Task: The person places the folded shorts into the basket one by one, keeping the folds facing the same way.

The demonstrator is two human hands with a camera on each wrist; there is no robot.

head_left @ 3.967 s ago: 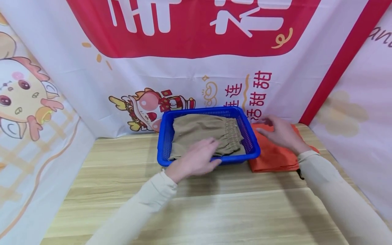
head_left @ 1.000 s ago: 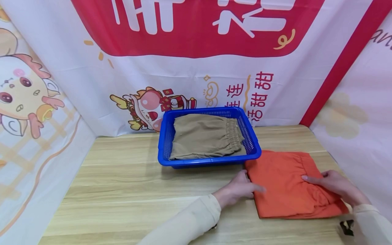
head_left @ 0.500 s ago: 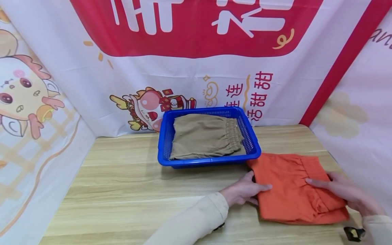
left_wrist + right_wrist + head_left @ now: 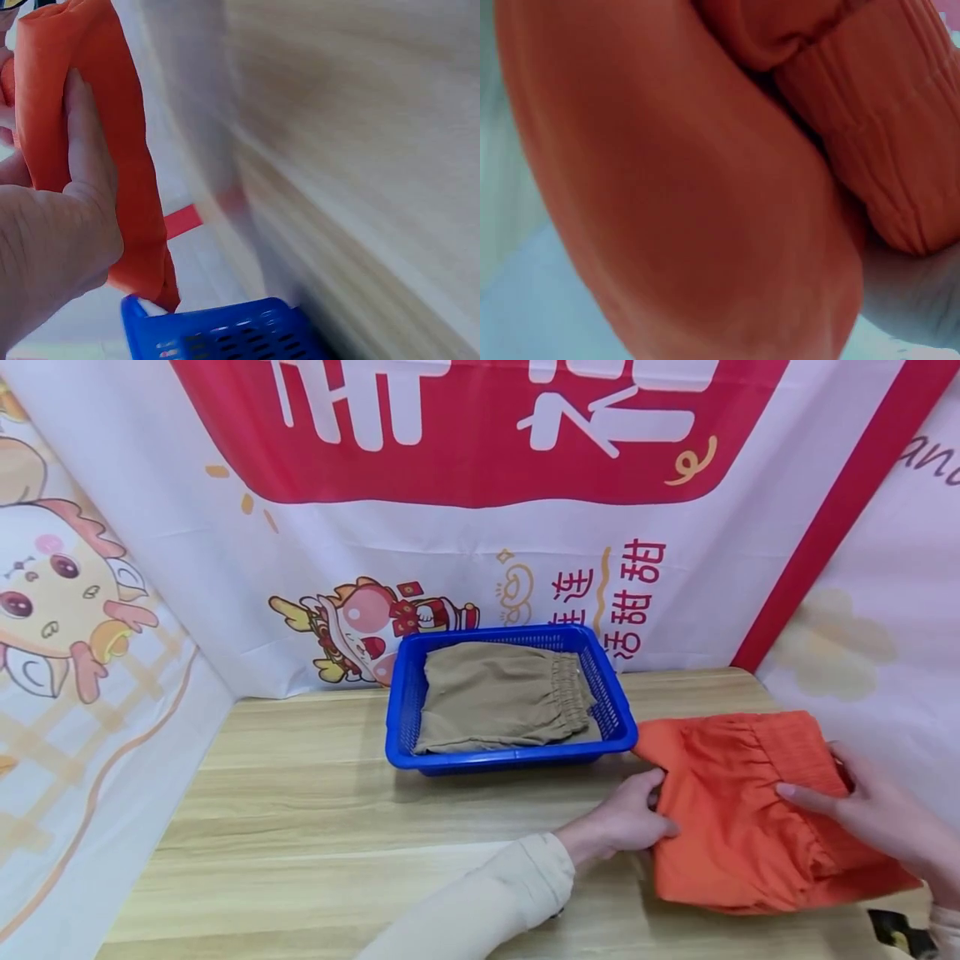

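Both hands hold a folded pair of orange elastic-waist pants (image 4: 742,810) to the right of a blue basket (image 4: 517,756). My left hand (image 4: 626,814) grips the left edge, its thumb on the near side and the other fingers hidden by the fabric. At the gathered waistband end, my right hand (image 4: 885,806) has its thumb on top and its fingers underneath. In the left wrist view the orange pants (image 4: 112,150) hang above the table, apart from its surface. Orange fabric (image 4: 690,187) fills most of the right wrist view. Folded khaki pants (image 4: 498,693) lie inside the basket.
The wooden table (image 4: 300,843) runs up to a printed white and red cloth backdrop (image 4: 480,452). More printed cloth (image 4: 75,610) walls off the left side, and another sheet (image 4: 862,635) the right. The basket stands close to the back cloth.
The orange pants, first lying right of the basket, were drawn toward the front right. Over the last second both hands have lifted them off the table and shifted right. Basket and khaki pants stay put.
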